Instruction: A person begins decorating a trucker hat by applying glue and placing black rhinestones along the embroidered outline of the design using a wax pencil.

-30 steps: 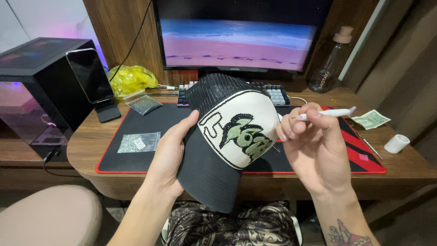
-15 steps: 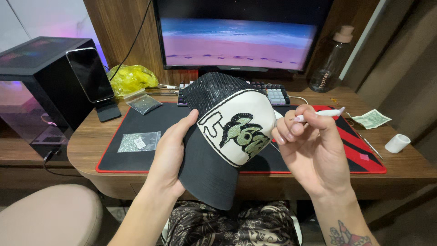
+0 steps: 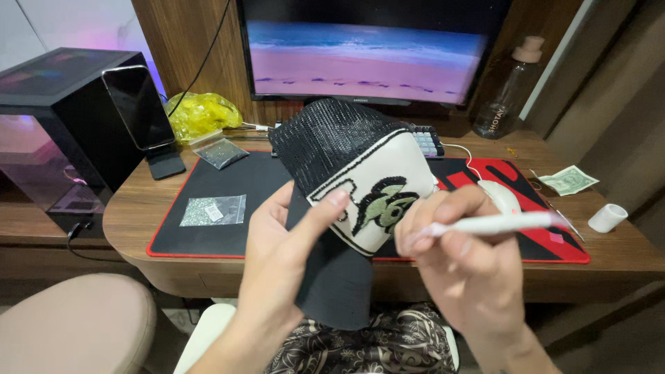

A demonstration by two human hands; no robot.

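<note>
My left hand [image 3: 280, 256] grips a trucker cap [image 3: 346, 187] by its black brim, thumb pressed on the cream front panel. The cap has black mesh at the back and a green and black design on the front. My right hand [image 3: 464, 266] holds a thin white pen-like tool [image 3: 495, 223], whose tip rests at the front panel's right side. Both hands hover over the front edge of the desk.
A black and red desk mat [image 3: 242, 187] covers the wooden desk [image 3: 131, 208]. On it lie two small plastic bags [image 3: 213, 210], a white mouse [image 3: 500, 196] and a keyboard [image 3: 426, 140]. A phone on a stand [image 3: 140, 111], monitor [image 3: 367, 52], bottle [image 3: 509, 90], banknote [image 3: 568, 180] and white cap [image 3: 607, 217] stand around.
The cap has tilted, showing more of its mesh back. My right hand has shifted lower with the tool lying more level against the front panel.
</note>
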